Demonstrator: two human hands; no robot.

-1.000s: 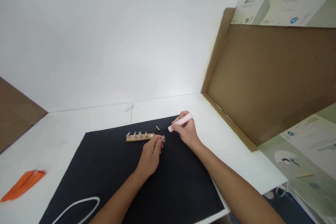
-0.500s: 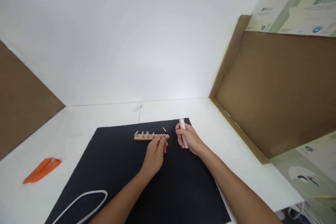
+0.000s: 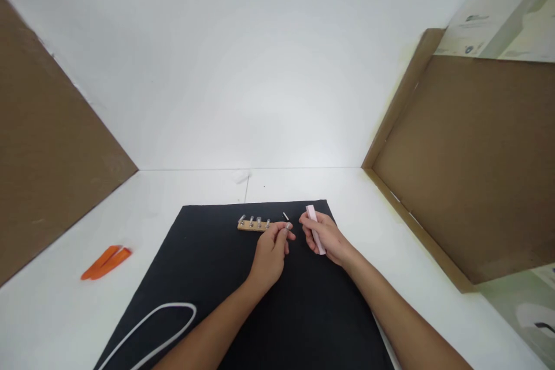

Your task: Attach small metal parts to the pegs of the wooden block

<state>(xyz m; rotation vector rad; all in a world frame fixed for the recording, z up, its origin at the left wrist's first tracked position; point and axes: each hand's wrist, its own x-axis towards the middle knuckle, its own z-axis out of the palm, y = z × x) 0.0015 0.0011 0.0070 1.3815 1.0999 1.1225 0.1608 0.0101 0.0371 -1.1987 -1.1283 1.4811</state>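
A narrow light-wood strip [image 3: 249, 226] lies near the back of the black mat, with several small shiny, clear or silvery pieces [image 3: 259, 222] standing along it. My left hand [image 3: 271, 251] covers the strip's right end. Its thumb and fingers pinch a small shiny piece [image 3: 288, 226]; whether this is joined to the strip I cannot tell. To the right, my right hand [image 3: 327, 237] is closed around a pale pink bar [image 3: 315, 230], held tilted above the mat. A thin white stick [image 3: 285, 216] lies on the mat behind my hands.
The black mat [image 3: 208, 266] covers the middle of the white table [image 3: 151, 196]. An orange, two-pronged soft-looking item [image 3: 105, 262] lies at left. A white cable loop [image 3: 173, 305] crosses the mat's front left. Brown boards [image 3: 472, 162] stand at both sides before a white wall.
The view has swung left, so everything sits further right in the picture. Both hands keep their holds, and the pink bar leans slightly more.
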